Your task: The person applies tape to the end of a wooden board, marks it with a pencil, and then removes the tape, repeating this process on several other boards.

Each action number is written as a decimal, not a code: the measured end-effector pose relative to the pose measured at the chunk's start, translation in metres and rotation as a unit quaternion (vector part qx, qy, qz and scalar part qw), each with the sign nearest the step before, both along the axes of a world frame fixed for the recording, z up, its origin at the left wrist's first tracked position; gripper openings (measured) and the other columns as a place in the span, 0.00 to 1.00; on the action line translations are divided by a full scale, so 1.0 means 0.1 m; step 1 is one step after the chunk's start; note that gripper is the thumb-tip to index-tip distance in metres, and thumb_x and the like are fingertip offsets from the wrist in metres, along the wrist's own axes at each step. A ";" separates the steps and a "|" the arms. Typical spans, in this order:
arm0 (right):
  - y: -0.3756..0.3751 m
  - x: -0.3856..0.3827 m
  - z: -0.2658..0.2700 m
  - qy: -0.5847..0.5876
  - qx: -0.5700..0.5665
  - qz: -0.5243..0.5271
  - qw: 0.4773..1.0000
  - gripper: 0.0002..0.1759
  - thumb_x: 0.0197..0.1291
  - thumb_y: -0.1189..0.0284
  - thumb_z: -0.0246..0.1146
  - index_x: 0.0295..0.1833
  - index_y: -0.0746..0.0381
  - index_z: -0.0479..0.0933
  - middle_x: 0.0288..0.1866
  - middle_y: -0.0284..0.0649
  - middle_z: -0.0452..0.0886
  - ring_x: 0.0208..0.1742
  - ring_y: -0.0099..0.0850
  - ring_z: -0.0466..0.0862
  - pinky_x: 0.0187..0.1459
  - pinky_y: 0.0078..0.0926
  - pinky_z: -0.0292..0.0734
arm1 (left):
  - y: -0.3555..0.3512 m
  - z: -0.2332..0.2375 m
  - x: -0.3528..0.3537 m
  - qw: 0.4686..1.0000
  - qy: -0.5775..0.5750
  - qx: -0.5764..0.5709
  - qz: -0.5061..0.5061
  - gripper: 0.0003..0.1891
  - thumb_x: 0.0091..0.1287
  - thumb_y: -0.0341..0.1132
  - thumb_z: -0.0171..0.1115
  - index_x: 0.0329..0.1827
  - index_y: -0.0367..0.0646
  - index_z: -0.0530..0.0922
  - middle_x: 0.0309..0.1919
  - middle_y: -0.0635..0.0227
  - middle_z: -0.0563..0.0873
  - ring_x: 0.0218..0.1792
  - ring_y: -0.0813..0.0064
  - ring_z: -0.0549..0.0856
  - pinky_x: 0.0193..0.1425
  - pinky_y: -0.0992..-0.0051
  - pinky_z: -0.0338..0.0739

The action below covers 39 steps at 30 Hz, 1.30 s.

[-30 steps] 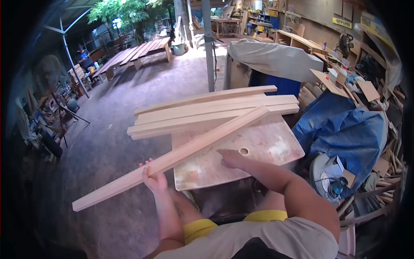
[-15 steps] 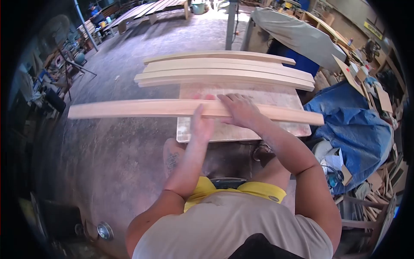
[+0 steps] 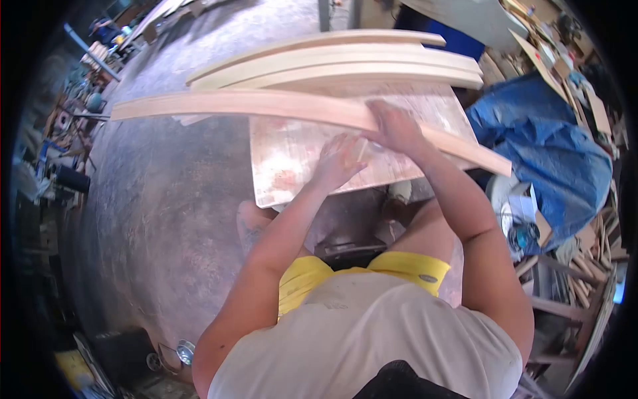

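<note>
A long, pale wooden board (image 3: 266, 105) lies crosswise over a low worktable, its left end reaching well past the tabletop. My right hand (image 3: 397, 128) is closed around the board right of its middle. Just below the board's near edge is my left hand (image 3: 340, 161), its fingers stretched out and apart from the wood. A small pale patch shows by its fingertips, too blurred to make out. The worktable (image 3: 282, 176) has a worn, whitish top with reddish stains.
Several similar boards (image 3: 332, 61) lie stacked at the table's far side. A crumpled blue tarp (image 3: 541, 139) covers things on the right, with wood scraps (image 3: 585, 272) below it. A shiny round lamp-like object (image 3: 185, 351) sits at lower left on the concrete floor (image 3: 166, 219).
My left hand has come off the board to its near side. The board now slants more, right end lower. My right hand still grips it. The camera view has tilted downward.
</note>
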State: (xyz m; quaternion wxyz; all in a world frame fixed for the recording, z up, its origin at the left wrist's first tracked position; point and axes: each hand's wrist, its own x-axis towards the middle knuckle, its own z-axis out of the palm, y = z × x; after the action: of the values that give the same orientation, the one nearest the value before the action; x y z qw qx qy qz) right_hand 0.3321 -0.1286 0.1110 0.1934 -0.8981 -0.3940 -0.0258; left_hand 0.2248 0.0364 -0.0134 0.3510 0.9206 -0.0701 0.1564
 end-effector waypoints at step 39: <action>0.84 3.22 0.19 0.010 0.031 0.011 0.999 0.34 0.41 0.70 0.81 0.57 0.62 0.76 0.41 0.43 0.83 0.34 0.37 0.83 0.39 0.33 0.79 | 2.85 0.50 3.19 0.929 0.292 0.163 0.154 0.38 0.68 0.69 0.51 0.53 0.39 0.84 0.49 0.49 0.87 0.56 0.54 0.84 0.61 0.58 0.76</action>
State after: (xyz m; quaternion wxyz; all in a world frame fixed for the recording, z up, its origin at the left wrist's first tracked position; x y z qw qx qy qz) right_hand 0.6545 -0.0443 0.1298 0.2254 -0.8875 -0.4009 -0.0268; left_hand 0.5438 0.3215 0.0365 0.1722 0.9695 0.1541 -0.0810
